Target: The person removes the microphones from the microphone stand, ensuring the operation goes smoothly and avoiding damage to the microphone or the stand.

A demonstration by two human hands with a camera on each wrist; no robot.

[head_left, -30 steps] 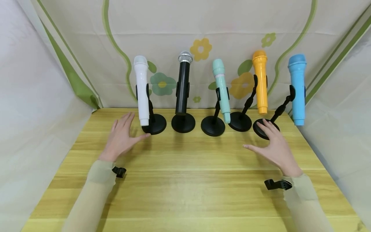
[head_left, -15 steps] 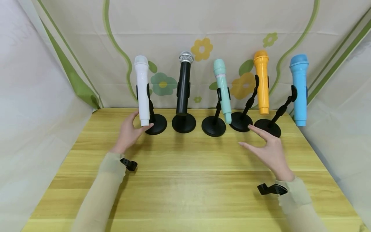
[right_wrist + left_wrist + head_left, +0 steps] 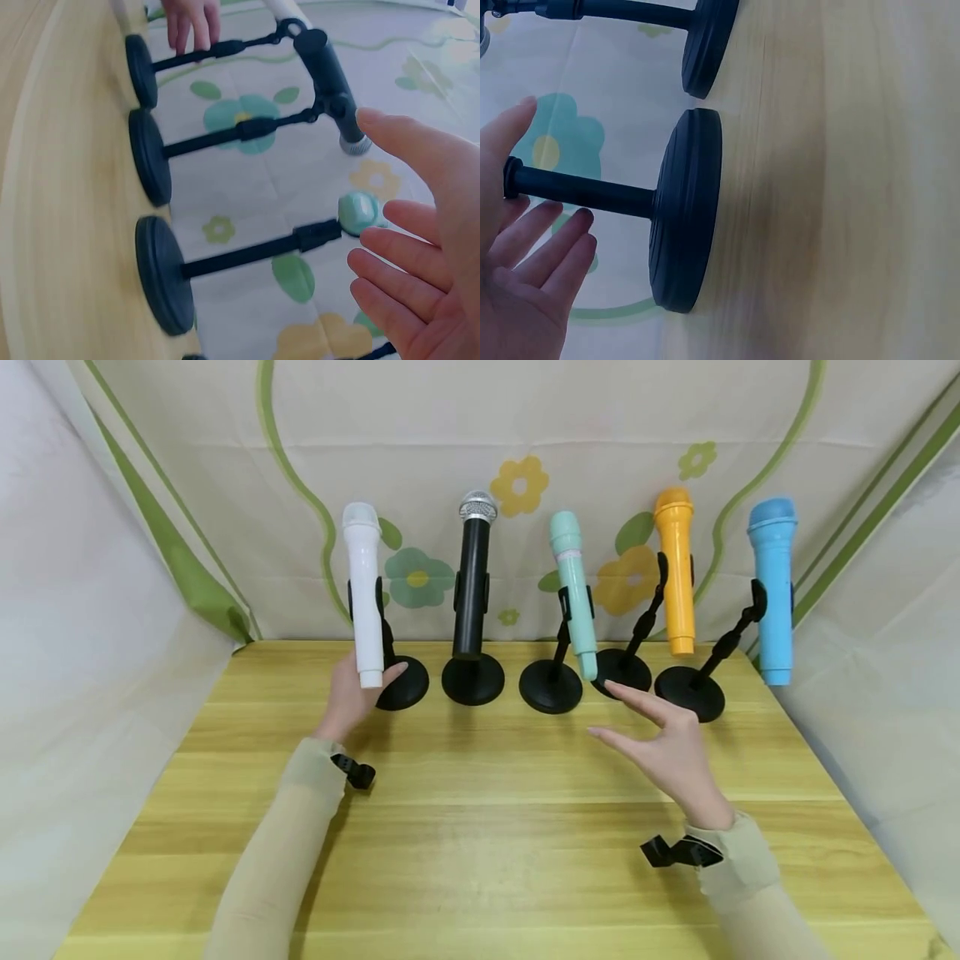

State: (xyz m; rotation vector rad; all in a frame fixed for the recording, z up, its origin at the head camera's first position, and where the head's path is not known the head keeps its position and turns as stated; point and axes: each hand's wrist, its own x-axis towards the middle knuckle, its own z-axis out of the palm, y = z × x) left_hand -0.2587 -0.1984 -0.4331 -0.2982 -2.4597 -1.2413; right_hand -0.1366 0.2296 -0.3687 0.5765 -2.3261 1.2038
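Over the table [image 3: 480,868], near right, my right grip [image 3: 667,752] hangs spread, holding nothing, close to the mint-green microphone [image 3: 574,602]; farther left, my left grip [image 3: 348,697] curves unclosed around the stand [image 3: 408,689] under the white microphone [image 3: 365,597]. Far off, all five microphones [image 3: 470,589] sit mounted, none removed.

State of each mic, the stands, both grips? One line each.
White microphone: held in stand, tilted
Black microphone: held in stand, tilted
Mint microphone: held in stand, tilted
Orange microphone: held in stand, tilted
Blue microphone: held in stand, tilted
Black stands: standing on their bases
Left grip: open at white microphone's stand, contact unclear
Right grip: open, holding nothing
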